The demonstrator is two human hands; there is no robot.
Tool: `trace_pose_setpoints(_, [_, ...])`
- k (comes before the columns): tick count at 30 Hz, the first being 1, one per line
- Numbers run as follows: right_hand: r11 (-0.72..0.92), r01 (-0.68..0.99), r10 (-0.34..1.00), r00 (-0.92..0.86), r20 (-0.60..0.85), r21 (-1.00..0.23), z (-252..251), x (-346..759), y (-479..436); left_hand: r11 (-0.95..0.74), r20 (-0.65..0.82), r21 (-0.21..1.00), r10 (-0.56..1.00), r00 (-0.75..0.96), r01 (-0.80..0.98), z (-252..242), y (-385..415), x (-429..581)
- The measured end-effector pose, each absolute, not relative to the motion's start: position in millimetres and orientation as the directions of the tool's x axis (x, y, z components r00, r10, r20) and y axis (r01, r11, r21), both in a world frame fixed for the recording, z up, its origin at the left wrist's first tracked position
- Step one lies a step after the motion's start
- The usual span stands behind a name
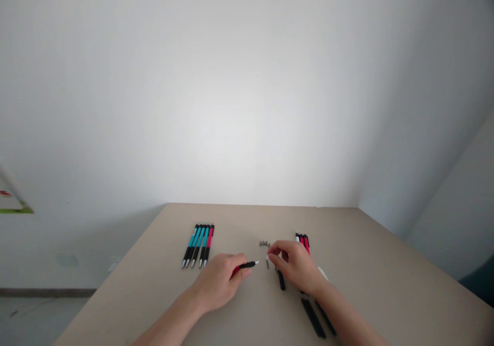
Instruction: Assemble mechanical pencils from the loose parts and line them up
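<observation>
My left hand (223, 280) is closed around a red and black pen (247, 265), whose white tip points right. Just right of that tip, my right hand (295, 264) has its thumb and index finger pressed together; whatever they hold is too small to name. A thin small part (267, 262) shows below the right fingertips. Several small metal pieces (264, 243) lie behind them on the table. Under the right hand is a black barrel piece (280, 279), partly covered.
Several assembled teal pens (197, 245) and a red one (209, 243) lie in a row at left on the table (154, 284). Red barrels (306, 243) lie behind the right hand. Black pieces (312, 317) are near the right forearm. A wall stands behind.
</observation>
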State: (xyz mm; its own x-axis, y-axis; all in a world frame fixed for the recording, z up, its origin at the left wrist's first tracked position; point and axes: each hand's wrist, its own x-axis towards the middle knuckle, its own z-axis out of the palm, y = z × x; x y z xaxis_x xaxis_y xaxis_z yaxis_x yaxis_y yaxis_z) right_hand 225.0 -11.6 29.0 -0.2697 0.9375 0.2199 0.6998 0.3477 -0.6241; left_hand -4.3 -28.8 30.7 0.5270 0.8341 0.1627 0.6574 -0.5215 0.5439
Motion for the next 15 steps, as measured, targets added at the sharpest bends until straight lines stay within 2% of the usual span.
trace_pose_setpoints(6, [0.360,0.808,0.932,-0.289,0.220,-0.466,23.1,226.8,-7.6,-0.514,0.146,0.547,0.836,0.529,0.661,31.7,-29.2,-3.0])
trace_pose_setpoints(15, [0.322,0.885,0.946,-0.287,0.150,-0.335,24.2,223.3,-7.1,-0.515,0.137,0.536,0.835,0.533,0.669,30.4,-28.9,-3.1])
